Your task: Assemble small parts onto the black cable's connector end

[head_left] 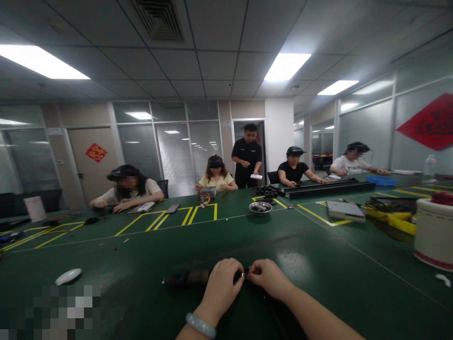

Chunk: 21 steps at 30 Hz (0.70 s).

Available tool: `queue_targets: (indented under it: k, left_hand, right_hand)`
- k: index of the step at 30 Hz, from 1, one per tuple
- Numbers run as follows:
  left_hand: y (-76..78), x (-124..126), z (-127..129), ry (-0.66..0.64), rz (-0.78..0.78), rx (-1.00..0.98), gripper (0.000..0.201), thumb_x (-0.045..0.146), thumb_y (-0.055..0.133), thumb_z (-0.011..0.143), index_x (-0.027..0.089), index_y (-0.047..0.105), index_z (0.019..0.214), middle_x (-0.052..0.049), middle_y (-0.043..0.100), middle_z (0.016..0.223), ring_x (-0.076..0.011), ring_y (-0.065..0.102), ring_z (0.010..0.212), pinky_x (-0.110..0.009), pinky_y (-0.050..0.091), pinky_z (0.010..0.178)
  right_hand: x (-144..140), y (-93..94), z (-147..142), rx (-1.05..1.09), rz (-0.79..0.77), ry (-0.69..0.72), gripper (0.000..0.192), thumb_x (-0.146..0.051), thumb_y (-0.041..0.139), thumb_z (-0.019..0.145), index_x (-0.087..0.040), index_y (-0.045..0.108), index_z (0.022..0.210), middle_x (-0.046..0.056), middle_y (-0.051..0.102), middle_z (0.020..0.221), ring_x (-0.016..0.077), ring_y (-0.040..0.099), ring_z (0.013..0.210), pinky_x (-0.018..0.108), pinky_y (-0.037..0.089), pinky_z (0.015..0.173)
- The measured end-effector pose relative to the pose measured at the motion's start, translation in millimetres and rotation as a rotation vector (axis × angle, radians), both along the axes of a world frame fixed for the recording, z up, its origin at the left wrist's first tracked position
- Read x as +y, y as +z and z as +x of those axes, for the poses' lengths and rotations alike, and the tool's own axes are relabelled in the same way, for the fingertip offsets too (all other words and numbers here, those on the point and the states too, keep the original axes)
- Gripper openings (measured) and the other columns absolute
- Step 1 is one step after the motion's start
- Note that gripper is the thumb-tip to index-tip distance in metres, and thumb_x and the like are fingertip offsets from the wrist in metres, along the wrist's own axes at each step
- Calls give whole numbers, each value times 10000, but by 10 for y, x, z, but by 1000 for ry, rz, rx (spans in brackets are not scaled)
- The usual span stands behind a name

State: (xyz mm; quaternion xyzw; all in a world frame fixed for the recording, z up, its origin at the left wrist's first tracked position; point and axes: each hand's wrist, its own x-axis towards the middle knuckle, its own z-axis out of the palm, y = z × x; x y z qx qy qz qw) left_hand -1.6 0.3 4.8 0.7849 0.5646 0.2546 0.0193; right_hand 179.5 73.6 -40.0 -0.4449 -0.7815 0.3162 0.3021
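Note:
My left hand (223, 284), with a pale bracelet (201, 326) on its wrist, is closed low over the green table (141, 278). Between its thumb and forefinger shows a small shiny metal piece (243, 275), too small to name more exactly. Close beside it, my right hand (269, 279) is pinched, its fingertips almost meeting the left ones around something small and dark. What the right fingers hold is mostly hidden. Left of my left hand lies a dark, thick, cylindrical object (187, 278), partly covered by that hand; its kind is unclear.
A white oval object (68, 276) lies on the left. Farther back stand a metal bowl (260, 208) and a flat grey box (345, 211). On the right are a yellow tray (399, 222) and a white canister (433, 236). Several people sit across the table; another stands behind.

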Motion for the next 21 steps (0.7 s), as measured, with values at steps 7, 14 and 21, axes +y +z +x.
queue_targets:
  k: [7, 14, 21]
  left_hand:
    - [10, -16, 4, 13, -16, 29, 120, 195, 528, 848, 233, 592, 942, -2, 606, 986, -176, 544, 940, -310, 384, 870]
    - [17, -13, -1, -13, -13, -22, 114, 199, 529, 845, 239, 602, 923, 5, 608, 965, -175, 543, 930, -311, 386, 861]
    - [-24, 8, -10, -10, -10, -15, 116, 235, 550, 847, 237, 607, 949, 1, 610, 995, -174, 542, 948, -311, 373, 883]
  right_hand:
    - [-9, 35, -5, -8, -5, 1, 122, -262, 641, 751, -173, 722, 769, 17, 712, 715, 136, 621, 632, 194, 391, 545]
    - [-28, 36, 5, 7, -11, 10, 134, -278, 643, 757, -171, 722, 770, 20, 712, 721, 137, 626, 638, 194, 403, 553]
    - [-37, 47, 5, 12, -24, 10, 126, -265, 636, 750, -171, 720, 761, 20, 714, 710, 138, 625, 632, 191, 398, 539]
